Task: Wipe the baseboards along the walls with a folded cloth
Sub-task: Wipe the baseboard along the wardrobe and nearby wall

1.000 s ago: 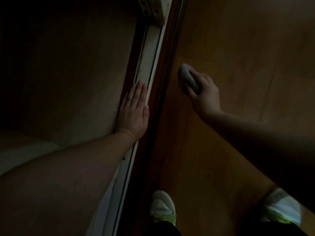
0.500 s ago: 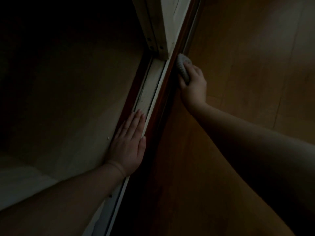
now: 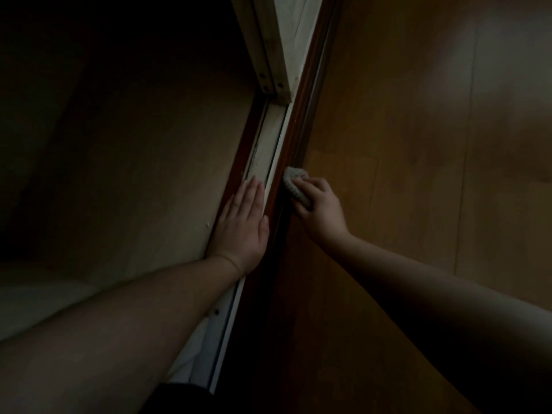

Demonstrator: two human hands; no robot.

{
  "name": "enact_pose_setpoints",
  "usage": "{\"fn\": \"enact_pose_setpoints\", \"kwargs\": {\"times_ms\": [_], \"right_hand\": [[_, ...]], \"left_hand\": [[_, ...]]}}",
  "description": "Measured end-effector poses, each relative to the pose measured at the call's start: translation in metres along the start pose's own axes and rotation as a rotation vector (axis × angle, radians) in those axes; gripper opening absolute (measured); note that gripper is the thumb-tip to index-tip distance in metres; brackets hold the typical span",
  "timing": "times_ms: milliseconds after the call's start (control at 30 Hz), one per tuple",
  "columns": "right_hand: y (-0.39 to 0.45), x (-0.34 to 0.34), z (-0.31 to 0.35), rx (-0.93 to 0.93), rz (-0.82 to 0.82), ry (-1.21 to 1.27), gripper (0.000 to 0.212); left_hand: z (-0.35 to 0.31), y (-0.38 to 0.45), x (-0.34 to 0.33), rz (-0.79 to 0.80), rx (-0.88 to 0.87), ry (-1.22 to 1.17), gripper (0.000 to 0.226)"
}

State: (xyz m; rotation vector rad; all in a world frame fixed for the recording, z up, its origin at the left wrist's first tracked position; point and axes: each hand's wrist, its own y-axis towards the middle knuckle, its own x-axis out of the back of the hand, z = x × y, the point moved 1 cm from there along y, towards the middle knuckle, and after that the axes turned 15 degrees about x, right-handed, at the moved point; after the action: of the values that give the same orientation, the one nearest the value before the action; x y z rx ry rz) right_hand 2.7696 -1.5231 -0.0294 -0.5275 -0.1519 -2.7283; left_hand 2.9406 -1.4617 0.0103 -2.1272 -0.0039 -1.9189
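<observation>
The scene is dim. A dark reddish-brown baseboard strip (image 3: 301,115) runs diagonally from the top middle down to the bottom middle. My right hand (image 3: 321,207) grips a folded pale grey cloth (image 3: 294,185) and holds it against the right side of that strip. My left hand (image 3: 243,225) lies flat with straight fingers on the pale track (image 3: 265,150) and ledge just left of the strip.
A white door frame post (image 3: 274,43) stands on the track at the top. Brown wood-look floor (image 3: 433,174) spreads to the right of the strip. A lighter, shadowed surface (image 3: 134,174) lies to the left.
My right hand with the cloth has slid back along the baseboard towards me, from beside the white post to level with my left fingertips. The left hand stays flat on the track.
</observation>
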Motion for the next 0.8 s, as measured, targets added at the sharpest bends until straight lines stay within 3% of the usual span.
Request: {"fn": "enact_pose_setpoints", "kwargs": {"times_ms": [333,500,633,700,800], "right_hand": [[-0.165,-0.069,0.031,-0.008,0.164,0.081,0.067],[-0.198,-0.080,0.036,-0.003,0.210,0.109,0.063],[-0.202,-0.062,0.016,0.120,0.369,0.062,0.065],[-0.194,-0.047,-0.001,0.073,0.315,0.075,0.061],[-0.163,-0.019,-0.026,-0.083,0.010,0.047,0.053]], "left_hand": [[-0.002,-0.001,-0.002,-0.049,-0.002,-0.001,0.061],[-0.002,-0.003,0.001,-0.047,-0.002,-0.027,0.061],[-0.001,-0.002,0.002,-0.046,0.003,-0.045,0.059],[-0.001,-0.001,0.002,-0.045,-0.003,-0.058,0.060],[-0.001,0.000,0.001,-0.046,-0.002,-0.078,0.060]]}}
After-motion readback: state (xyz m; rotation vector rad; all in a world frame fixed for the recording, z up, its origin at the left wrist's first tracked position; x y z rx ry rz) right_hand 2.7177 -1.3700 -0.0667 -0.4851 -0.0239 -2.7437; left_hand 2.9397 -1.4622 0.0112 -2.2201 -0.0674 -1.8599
